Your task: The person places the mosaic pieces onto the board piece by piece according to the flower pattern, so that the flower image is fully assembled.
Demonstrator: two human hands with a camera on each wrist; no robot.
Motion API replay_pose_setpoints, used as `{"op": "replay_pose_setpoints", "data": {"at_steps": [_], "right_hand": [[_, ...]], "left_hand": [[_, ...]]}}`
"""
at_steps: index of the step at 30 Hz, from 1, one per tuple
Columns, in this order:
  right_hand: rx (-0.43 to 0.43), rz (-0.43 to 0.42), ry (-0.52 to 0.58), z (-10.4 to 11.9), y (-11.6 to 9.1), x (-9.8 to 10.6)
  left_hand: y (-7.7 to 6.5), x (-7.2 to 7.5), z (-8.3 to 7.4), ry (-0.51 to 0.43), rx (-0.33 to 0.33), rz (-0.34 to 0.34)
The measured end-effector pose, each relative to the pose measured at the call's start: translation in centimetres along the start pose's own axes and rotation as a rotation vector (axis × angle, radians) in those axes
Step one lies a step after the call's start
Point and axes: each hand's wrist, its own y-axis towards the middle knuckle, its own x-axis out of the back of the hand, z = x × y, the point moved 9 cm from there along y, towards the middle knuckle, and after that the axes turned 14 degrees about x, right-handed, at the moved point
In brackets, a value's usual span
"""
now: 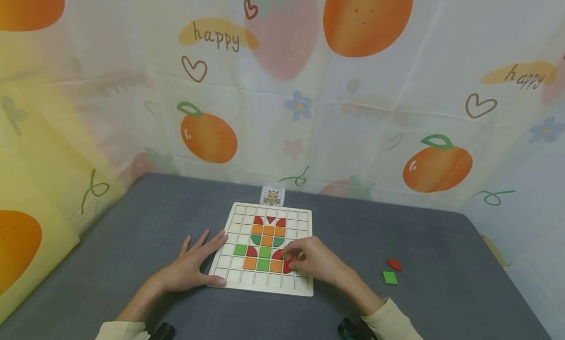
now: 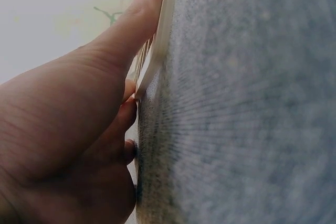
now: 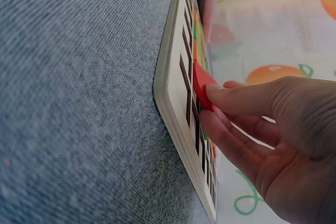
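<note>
A white gridded board point(image 1: 278, 283) lies on the table, several colored tiles set in its squares. My left hand point(image 1: 192, 266) rests along its left edge, fingers spread, and the thumb point(image 2: 142, 9) lies on the near left corner. Over the right side of the board, my right hand point(image 1: 318, 261) pinches a red quarter-circle tile point(image 3: 201, 85) between thumb and fingers. That tile sits tilted against the grid beside an orange square tile point(image 1: 275, 266). Just above is another red quarter-circle tile point(image 1: 277, 254). The right fingers partly cover a bit of green there.
A small pattern card point(image 1: 272, 196) lies behind the board's far edge. Off to the right on the grey table point(image 1: 423, 291) are a loose red quarter-circle tile point(image 1: 395, 265) and a loose green square tile point(image 1: 390, 277). A fruit-printed curtain point(image 1: 265, 134) hangs behind the table.
</note>
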Motion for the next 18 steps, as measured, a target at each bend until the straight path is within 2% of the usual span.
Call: {"op": "replay_pose_setpoints", "data": {"at_steps": [18], "right_hand": [[-0.029,-0.009,-0.044,0.0,0.07,-0.04]], "left_hand": [[0.02,-0.03,0.06,0.004,0.0,0.0]]}}
